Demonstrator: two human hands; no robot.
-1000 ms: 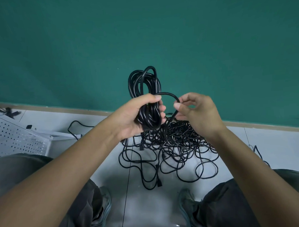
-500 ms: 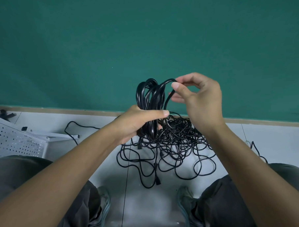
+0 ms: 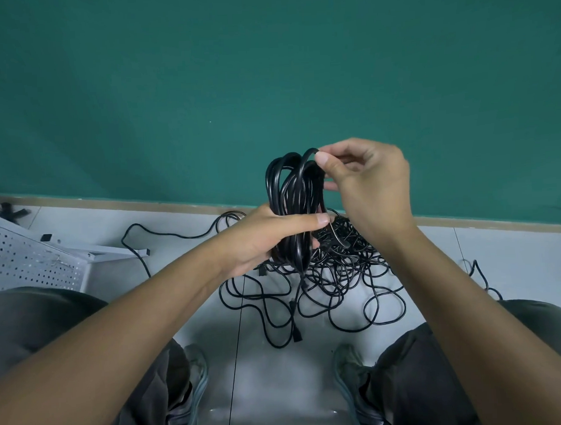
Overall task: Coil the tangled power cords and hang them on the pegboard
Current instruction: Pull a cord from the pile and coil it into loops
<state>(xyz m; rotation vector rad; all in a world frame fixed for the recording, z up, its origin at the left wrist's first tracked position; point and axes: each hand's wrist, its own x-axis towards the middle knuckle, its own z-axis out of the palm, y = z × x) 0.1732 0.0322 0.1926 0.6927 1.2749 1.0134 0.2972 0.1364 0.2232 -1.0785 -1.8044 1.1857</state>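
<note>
While left hand [image 3: 261,235] grips one coil [image 3: 293,195], right hand [image 3: 368,182] pinches loop

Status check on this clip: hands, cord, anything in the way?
Left hand grips the cord coil. Right hand pinches its top loop. Tangled cords on floor; pegboard lying left, nothing hung.

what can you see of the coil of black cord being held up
The coil of black cord is a bunch of several long, narrow loops of glossy, rubbery-looking cable, standing roughly upright before the green wall. The left hand grips it around its lower half, thumb across the front. The right hand pinches the topmost loop at its crown. A strand trails from the bottom into the tangled pile on the floor.
</note>
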